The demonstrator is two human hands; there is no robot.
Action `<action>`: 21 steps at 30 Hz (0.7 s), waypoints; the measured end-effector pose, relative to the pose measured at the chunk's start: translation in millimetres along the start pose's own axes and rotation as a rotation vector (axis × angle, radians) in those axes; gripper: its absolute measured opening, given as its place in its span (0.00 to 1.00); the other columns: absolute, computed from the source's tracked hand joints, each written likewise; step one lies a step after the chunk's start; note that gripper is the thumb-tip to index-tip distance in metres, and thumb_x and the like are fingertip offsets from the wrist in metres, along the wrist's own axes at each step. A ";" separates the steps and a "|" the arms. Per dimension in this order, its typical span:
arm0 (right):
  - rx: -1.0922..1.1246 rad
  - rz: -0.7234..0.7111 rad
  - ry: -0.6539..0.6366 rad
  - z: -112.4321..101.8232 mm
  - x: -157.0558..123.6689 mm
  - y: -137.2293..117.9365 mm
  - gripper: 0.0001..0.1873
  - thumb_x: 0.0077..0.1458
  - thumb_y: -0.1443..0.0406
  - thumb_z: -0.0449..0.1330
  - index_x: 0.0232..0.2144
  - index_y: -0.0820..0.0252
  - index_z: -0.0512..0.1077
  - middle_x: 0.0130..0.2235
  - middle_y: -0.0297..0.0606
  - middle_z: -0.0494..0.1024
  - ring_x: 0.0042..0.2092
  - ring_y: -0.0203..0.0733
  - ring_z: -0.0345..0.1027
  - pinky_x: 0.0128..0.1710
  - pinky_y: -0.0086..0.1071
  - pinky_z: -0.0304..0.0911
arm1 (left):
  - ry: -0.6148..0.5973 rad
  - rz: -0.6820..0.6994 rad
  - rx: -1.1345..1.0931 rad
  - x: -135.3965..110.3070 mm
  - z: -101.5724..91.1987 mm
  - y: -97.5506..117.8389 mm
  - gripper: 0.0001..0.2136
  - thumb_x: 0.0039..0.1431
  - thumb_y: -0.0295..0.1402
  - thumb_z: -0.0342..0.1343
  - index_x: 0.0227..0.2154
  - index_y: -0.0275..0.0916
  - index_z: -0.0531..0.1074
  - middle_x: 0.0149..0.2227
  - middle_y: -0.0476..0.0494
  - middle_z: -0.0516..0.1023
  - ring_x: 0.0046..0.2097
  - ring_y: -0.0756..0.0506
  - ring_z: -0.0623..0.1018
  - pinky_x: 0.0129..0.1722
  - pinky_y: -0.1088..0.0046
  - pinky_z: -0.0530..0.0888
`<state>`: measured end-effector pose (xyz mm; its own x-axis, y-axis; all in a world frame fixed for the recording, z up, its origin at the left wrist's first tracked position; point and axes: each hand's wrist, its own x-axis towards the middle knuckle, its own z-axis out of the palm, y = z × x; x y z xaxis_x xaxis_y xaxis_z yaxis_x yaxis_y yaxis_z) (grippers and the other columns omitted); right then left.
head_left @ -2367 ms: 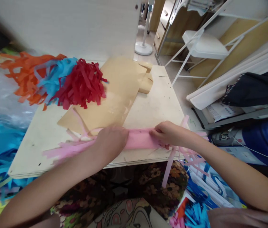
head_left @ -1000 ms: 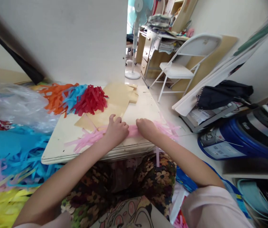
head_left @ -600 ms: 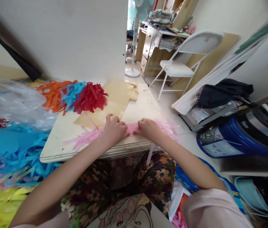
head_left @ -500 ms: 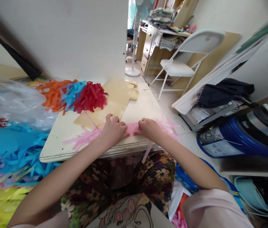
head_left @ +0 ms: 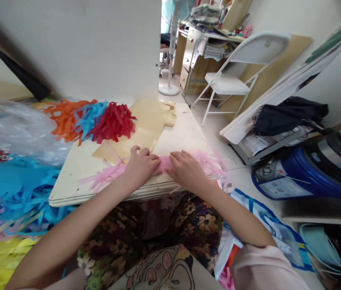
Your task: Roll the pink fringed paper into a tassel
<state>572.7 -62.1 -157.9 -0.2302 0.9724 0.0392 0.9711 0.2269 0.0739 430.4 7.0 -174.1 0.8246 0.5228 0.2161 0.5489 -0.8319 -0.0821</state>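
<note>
Pink fringed tissue paper [head_left: 166, 164] lies along the table's near edge, its cut strips fanning out to both sides. My left hand [head_left: 141, 165] is closed on the middle band, fingers curled, forefinger raised a little. Close beside it, my right hand [head_left: 185, 169] presses on the same band with its fingers bent over it; the thumb is mostly hidden. A short stretch of pink band shows between the two hands. Behind them, a brown paper sheet [head_left: 146, 119] is spread on the white table [head_left: 185, 139].
Fringed bundles in orange [head_left: 64, 117], light blue [head_left: 90, 117] and red [head_left: 114, 123] sit at the table's back left. Left of the table are a clear plastic bag [head_left: 16, 125], blue fringe [head_left: 22, 193] and yellow fringe [head_left: 1, 262]. A white folding chair [head_left: 229, 84] and blue bucket [head_left: 297, 173] stand right.
My right hand has shifted slightly left and flattened over the pink paper. The strip that hung below the table edge now lies mostly out of sight. My left hand stays nearly in place.
</note>
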 end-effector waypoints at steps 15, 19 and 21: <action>0.043 -0.097 0.022 36.4 -3.9 -4.5 0.55 0.36 0.37 0.41 0.52 0.81 0.48 0.56 0.57 0.48 0.57 0.52 0.38 0.56 0.44 0.28 | 0.002 -0.025 0.006 -4.0 2.5 1.7 0.11 0.50 0.39 0.49 0.35 0.42 0.69 0.38 0.50 0.74 0.40 0.42 0.66 0.42 0.56 0.52; -0.010 -0.099 0.042 36.1 -7.5 2.4 0.54 0.36 0.38 0.41 0.52 0.79 0.50 0.55 0.55 0.50 0.57 0.53 0.40 0.55 0.46 0.26 | -0.002 -0.037 0.015 -5.0 0.2 4.6 0.10 0.51 0.38 0.48 0.34 0.42 0.69 0.38 0.49 0.74 0.40 0.42 0.67 0.42 0.55 0.52; -0.041 -0.076 0.051 35.4 -11.0 7.3 0.53 0.36 0.38 0.42 0.52 0.78 0.51 0.55 0.54 0.51 0.57 0.54 0.39 0.55 0.47 0.25 | 0.001 -0.037 0.019 -5.5 -0.8 6.2 0.10 0.52 0.38 0.47 0.33 0.42 0.70 0.38 0.49 0.74 0.40 0.42 0.66 0.42 0.54 0.53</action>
<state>584.6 -69.2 -193.1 -0.3072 0.9480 0.0828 0.9475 0.2967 0.1194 429.2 -1.2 -175.0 0.8034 0.5533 0.2202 0.5818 -0.8080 -0.0924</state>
